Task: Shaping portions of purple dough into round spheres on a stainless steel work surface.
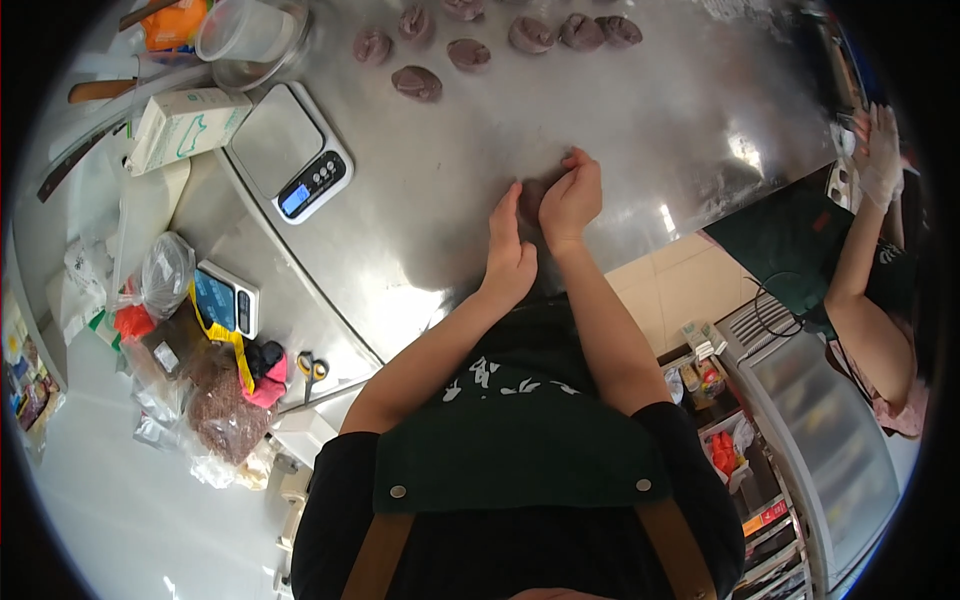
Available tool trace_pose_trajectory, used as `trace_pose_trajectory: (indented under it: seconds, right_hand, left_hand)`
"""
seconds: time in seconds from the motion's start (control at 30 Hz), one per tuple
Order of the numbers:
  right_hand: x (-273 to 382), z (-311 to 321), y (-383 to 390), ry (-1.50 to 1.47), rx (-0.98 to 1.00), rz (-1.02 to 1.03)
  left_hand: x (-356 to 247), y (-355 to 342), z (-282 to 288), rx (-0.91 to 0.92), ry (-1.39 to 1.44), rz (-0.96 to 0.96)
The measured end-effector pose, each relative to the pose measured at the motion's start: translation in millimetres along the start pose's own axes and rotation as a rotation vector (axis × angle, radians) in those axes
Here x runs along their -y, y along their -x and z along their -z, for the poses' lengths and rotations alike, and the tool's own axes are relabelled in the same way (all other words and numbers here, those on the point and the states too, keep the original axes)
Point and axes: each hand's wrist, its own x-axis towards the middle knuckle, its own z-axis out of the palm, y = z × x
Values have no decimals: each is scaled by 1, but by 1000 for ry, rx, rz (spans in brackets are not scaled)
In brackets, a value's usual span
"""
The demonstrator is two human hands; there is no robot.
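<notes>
We have a purplish dough lump (pixel 532 200) at the steel counter (pixel 430 150), between our straight-fingered left hand (pixel 510 258) and cupped right hand (pixel 571 203), probably steadying both sides; we cannot tell the right's grip. Beyond, shaped dough pieces (pixel 416 84) lie mostly apart, likely against sticking.

Table (pixel 430 150): scale (pixel 290 150) at left edge, carton (pixel 185 130) left of it; dough lumps (pixel 417 84) toward far edge; single lump (pixel 533 202) between hands (pixel 572 207).

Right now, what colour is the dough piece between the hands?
The dough piece is purplish brown, best seen in head view.
</notes>
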Motion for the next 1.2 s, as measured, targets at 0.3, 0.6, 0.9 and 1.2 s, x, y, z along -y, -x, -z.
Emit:
trace_pose_trajectory:
  seconds: [0.3, 0.6, 0.9, 1.2]
  right_hand:
    - [18, 7, -5, -227, 29, -170]
    - [-13, 6, 13, 48, 69, 32]
    - [-9, 21, 20, -28, 92, -84]
    - [-17, 24, 22, -57, 80, -49]
  left_hand:
    - [0, -1, 0, 88, 31, 32]
    - [6, 4, 2, 82, 23, 49]
    - [-4, 28, -2, 115, -35, -45]
    - [1, 23, -3, 173, -61, 8]
